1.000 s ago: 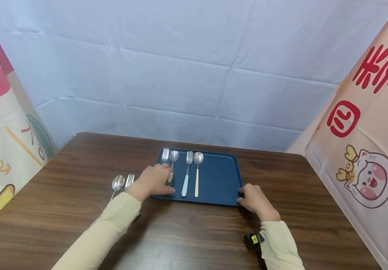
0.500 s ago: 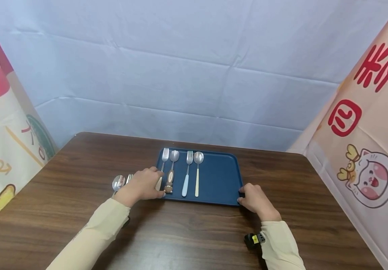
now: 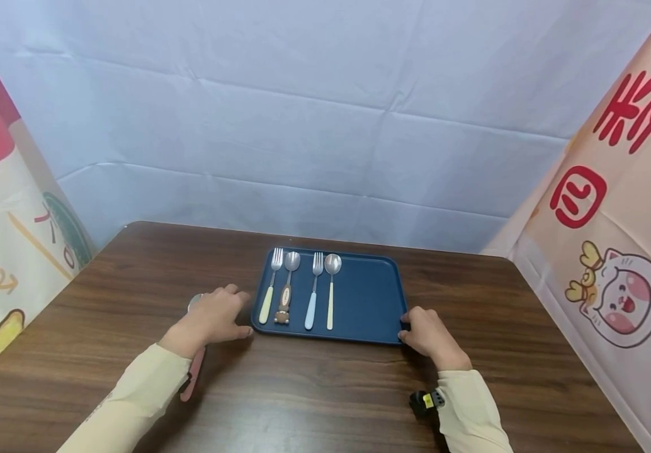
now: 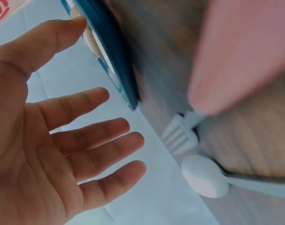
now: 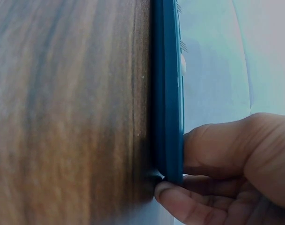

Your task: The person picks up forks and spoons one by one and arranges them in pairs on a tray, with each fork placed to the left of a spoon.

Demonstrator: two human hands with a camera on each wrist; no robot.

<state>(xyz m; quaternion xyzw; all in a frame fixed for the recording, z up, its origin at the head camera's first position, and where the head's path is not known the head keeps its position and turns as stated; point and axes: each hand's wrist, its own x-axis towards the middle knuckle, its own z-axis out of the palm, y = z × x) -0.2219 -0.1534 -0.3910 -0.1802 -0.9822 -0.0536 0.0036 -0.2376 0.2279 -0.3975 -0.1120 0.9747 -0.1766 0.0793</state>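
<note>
My left hand (image 3: 212, 319) hovers left of the blue tray (image 3: 367, 296), palm facing the tray and fingers spread, holding nothing. Below it on the table lie a pink-handled fork (image 4: 236, 61) and a spoon (image 4: 205, 176), both partly covered by the hand in the head view. My right hand (image 3: 430, 340) pinches the tray's near right corner between thumb and finger. On the tray, from left to right, are a fork with a pale yellow handle (image 3: 266, 306), a spoon with a brown bear handle (image 3: 285, 296), a light-blue-handled fork (image 3: 311, 309) and a yellow-handled spoon (image 3: 330, 307).
The brown wooden table (image 3: 325, 396) extends around the tray. A pale cloth (image 3: 303, 126) hangs behind it, with printed cloths at the left and right (image 3: 614, 251). The tray stands near the table's far edge.
My left hand has drawn back leftward off the tray, uncovering the pale yellow fork and the bear spoon. It now overlaps the cutlery on the table. The right hand stays at the tray corner.
</note>
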